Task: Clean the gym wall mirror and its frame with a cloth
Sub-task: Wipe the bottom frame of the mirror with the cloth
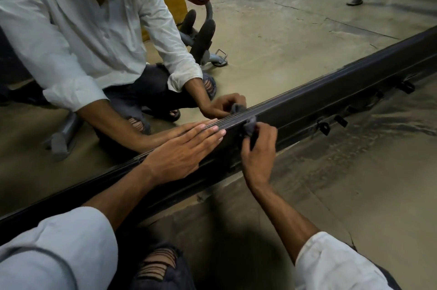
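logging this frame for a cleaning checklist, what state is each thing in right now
left hand: flat, fingers straight, resting on the frame
right hand: fingers curled, gripping the cloth
cloth: grey, bunched up, pressed against the frame's top edge
frame: dark, low by the floor, both hands on it
mirror: reflecting the crouched person and gym equipment
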